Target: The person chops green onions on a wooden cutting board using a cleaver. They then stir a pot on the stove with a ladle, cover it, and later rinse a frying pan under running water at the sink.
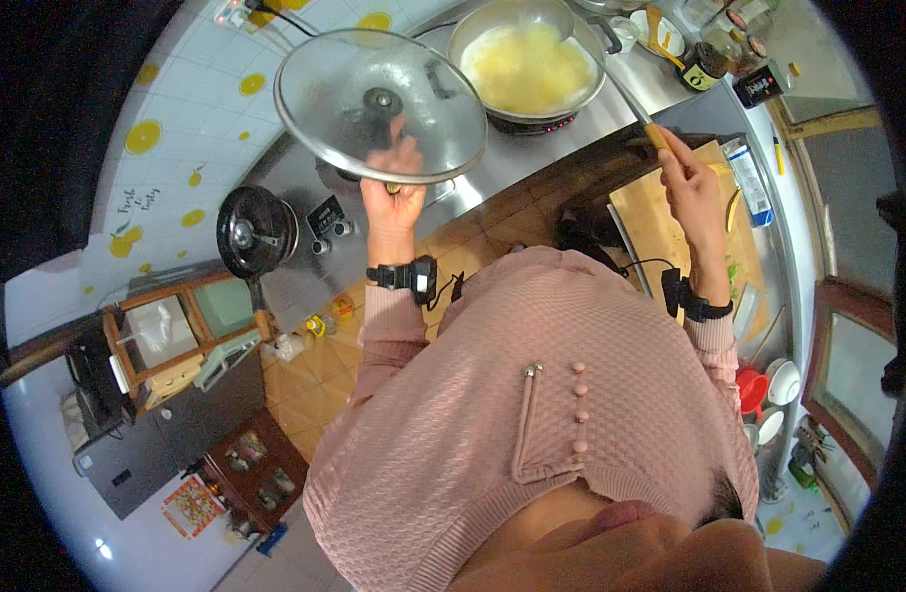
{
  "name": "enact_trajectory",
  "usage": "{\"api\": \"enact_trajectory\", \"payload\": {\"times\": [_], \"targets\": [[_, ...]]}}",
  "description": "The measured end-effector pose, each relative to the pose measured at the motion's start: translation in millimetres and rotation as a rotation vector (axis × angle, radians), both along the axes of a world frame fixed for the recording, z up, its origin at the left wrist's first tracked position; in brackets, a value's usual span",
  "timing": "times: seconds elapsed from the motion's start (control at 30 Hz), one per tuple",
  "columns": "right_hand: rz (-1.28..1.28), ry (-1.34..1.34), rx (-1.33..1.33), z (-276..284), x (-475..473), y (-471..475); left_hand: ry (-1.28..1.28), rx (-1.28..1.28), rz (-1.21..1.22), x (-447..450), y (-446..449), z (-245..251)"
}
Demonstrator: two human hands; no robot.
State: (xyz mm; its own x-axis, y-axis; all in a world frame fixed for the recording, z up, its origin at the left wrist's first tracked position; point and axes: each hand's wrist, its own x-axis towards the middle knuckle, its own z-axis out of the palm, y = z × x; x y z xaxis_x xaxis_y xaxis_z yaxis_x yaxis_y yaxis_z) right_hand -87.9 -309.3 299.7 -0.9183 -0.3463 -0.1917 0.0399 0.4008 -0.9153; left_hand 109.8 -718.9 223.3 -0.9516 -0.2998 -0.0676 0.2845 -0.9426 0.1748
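Observation:
My left hand holds up a round glass lid with a metal rim. The lid is tilted, and my fingers show through the glass, reaching to the dark knob at its centre. In my right hand is the wooden handle of a long metal utensil. Its shaft runs over the rim of a wide pan, and its head lies among pale yellow food in whitish liquid. Steam or froth blurs the food, so its kind is unclear. The pan stands on an electric cooker with lit red indicators.
Behind the pan to the right are a plate with a wooden spatula, and several jars. A wooden cutting board lies at right, with a blue-and-white packet. A black wok sits on the left counter. Red and white bowls stand lower right.

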Motion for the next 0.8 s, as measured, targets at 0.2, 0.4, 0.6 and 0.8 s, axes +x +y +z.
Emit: {"api": "enact_trajectory", "payload": {"times": [0.2,0.4,0.6,0.8], "targets": [[-0.031,0.425,0.129,-12.6,-2.1,12.9,-0.241,-0.344,-0.007,-78.3,-7.0,57.8],[0.113,0.482,-0.03,-28.5,-20.9,4.6,-0.52,-1.041,-0.006,-169.0,6.1,89.4],[0.272,0.553,0.044,-54.8,-66.8,6.0,-0.771,-1.74,-0.011,-246.8,15.4,43.3],[0.247,0.557,0.013,-73.8,-90.9,10.4,-0.755,-2.165,0.042,-260.9,9.5,1.2]]}}
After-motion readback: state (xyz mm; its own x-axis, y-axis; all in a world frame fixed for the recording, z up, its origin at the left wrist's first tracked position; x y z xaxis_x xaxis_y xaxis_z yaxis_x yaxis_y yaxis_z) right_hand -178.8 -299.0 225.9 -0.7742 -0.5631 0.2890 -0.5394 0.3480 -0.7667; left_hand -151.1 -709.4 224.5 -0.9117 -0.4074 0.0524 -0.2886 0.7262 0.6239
